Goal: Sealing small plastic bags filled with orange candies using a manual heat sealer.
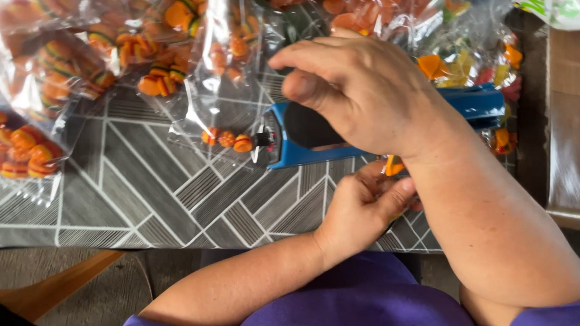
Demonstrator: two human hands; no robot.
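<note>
Sealer (pixel 302 140): blue glossy plastic body, matt black handle pad. Bags (pixel 210 76): clear, shiny crinkled plastic film. Candies (pixel 228 139): glossy orange, gummy-looking. Table (pixel 149 187) cover: smooth grey patterned sheet, slight sheen. Shirt (pixel 346 302): matt purple cloth.

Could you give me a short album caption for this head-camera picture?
Right hand presses a blue sealer while left hand holds a candy bag.

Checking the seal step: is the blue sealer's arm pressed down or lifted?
Pressed down. The right hand lies on the black handle of the blue sealer, whose arm sits flat against its base; the left hand pinches something beneath.
</note>
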